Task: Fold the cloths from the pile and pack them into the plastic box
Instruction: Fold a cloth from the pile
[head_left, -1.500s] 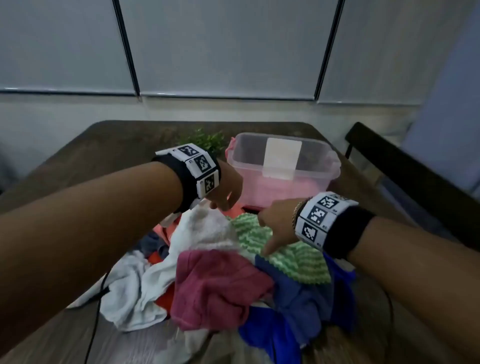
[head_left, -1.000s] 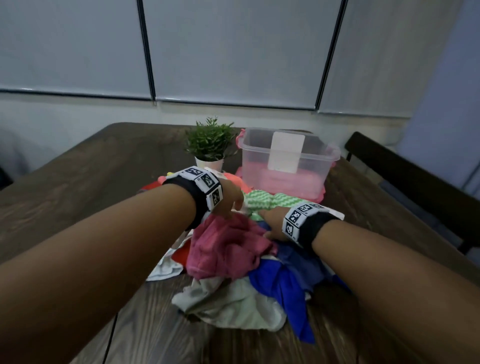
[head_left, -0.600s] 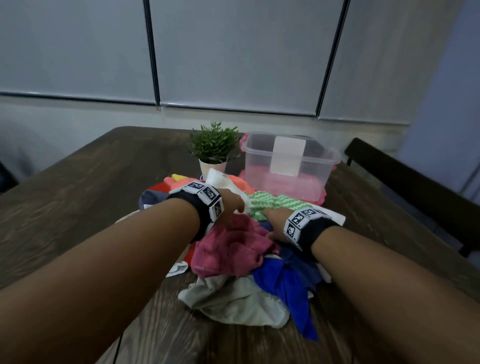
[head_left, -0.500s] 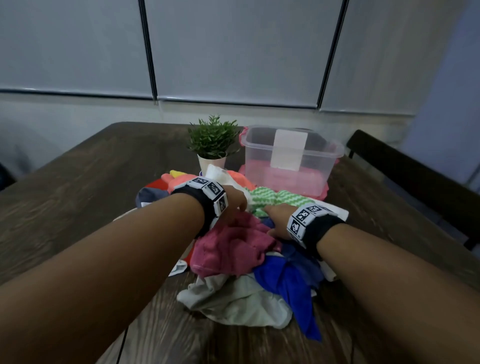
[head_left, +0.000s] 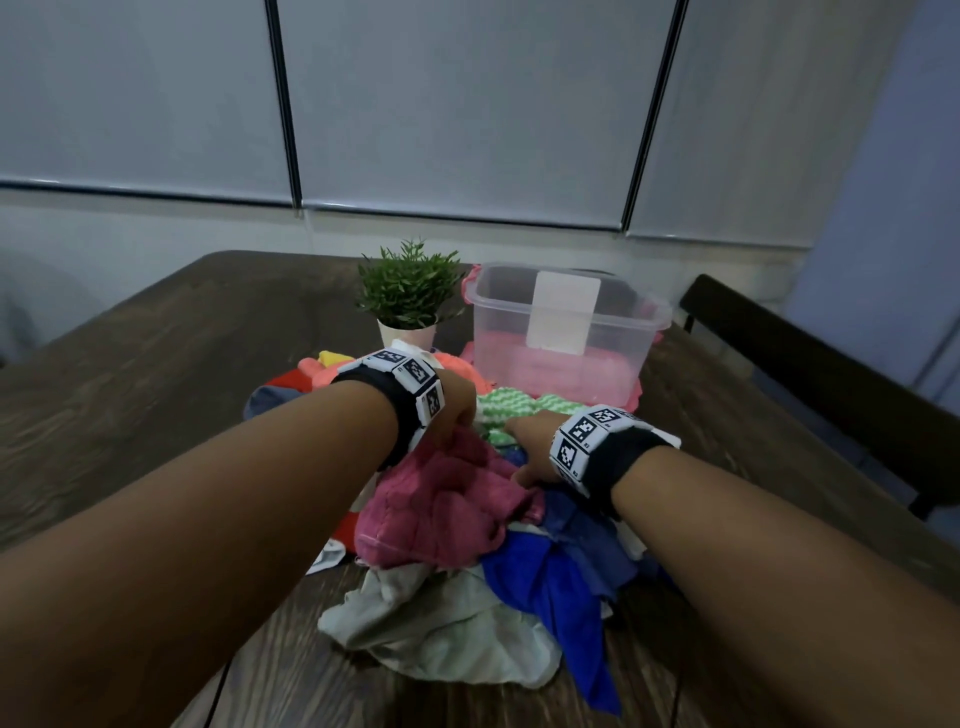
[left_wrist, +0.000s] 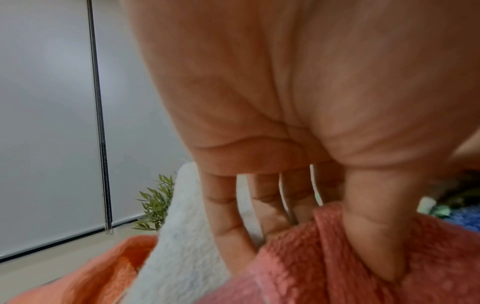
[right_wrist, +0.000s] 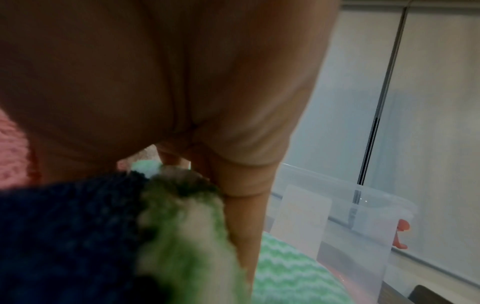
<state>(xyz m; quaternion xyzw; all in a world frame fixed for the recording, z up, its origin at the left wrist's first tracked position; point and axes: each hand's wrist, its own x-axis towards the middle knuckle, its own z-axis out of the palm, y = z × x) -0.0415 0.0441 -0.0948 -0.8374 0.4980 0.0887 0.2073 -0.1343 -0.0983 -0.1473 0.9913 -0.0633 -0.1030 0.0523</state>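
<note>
Head view: both hands (head_left: 457, 410) on pile (head_left: 457, 525)

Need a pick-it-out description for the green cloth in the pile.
On the dark wooden table, find the clear plastic box. Just in front of it, at the pile's far edge, lies the green cloth. It alone has a green-and-white zigzag pattern; its neighbours are plain colours.

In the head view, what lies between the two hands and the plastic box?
The green-and-white zigzag cloth fills that stretch, reaching from the left hand and right hand to the foot of the plastic box. The right wrist view shows it too.
</note>
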